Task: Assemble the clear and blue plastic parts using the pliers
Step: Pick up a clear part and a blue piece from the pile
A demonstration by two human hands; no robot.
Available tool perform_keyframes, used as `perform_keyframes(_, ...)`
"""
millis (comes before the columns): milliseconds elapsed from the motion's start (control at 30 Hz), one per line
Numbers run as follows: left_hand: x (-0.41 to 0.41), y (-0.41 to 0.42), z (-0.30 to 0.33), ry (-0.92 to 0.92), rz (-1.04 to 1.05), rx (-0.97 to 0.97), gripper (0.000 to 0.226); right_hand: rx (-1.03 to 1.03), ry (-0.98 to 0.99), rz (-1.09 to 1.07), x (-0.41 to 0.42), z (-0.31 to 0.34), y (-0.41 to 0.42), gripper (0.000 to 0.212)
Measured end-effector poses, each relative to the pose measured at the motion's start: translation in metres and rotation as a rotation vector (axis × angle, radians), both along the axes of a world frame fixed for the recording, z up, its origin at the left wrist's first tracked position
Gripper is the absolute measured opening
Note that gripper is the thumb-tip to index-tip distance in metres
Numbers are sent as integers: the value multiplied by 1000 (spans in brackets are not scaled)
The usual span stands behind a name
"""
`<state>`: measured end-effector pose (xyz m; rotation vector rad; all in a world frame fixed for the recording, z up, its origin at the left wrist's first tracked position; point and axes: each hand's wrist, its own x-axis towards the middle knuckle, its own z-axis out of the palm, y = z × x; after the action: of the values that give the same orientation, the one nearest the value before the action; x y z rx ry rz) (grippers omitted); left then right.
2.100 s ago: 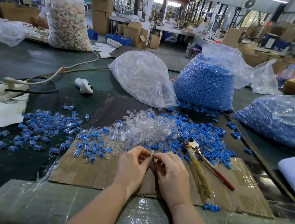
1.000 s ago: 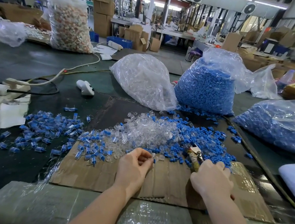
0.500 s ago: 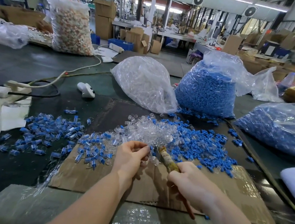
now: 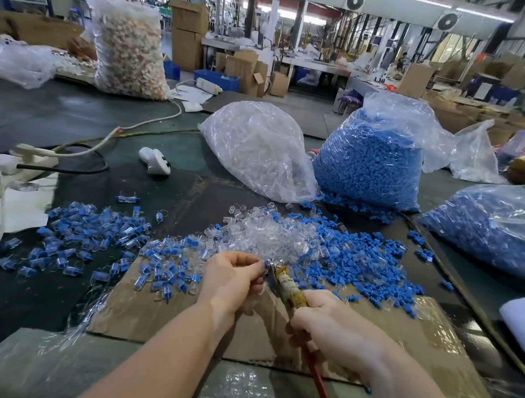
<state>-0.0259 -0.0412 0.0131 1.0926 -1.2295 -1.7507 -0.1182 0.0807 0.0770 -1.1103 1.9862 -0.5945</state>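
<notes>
Here, left to right: finished pieces [image 4: 84, 239] heaped on the surface, left hand [image 4: 231, 281] pinching a small, light, slippery clear-and-blue part at its edges, right hand [image 4: 331, 326] clenching the pliers [image 4: 286, 287], nose at that part.

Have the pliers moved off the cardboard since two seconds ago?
Yes. The pliers were lifted from the cardboard and swung left; the right hand grips them at the left hand.

Bare cardboard sheet [image 4: 402, 341] lies free right of the right hand [image 4: 334, 330]. Ahead, loose clear parts [image 4: 269, 236] and blue parts [image 4: 369, 261] block the way; assembled pieces [image 4: 91, 237] crowd the left side.
</notes>
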Motion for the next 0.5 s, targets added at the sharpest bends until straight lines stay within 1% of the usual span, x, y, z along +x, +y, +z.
perform_keyframes(67, -1, 0, 1, 18, 12, 16, 6, -13, 21, 16, 1, 0, -1, 15)
perform_keyframes(333, -2, 4, 3, 1, 61, -33, 7, -75, 259, 58, 6, -9, -6, 24)
perform_keyframes(367, -1, 4, 4, 7, 67, -36, 7, -97, 233, 49, 6, -10, -6, 25)
perform_keyframes(433, 1, 4, 6, 12, 85, -53, 5, -166, 104, 7, 6, -11, -4, 23)
perform_keyframes(500, 6, 3, 8, -6, 104, -108, 4, -225, 51, -52, 3, -15, -4, 13)
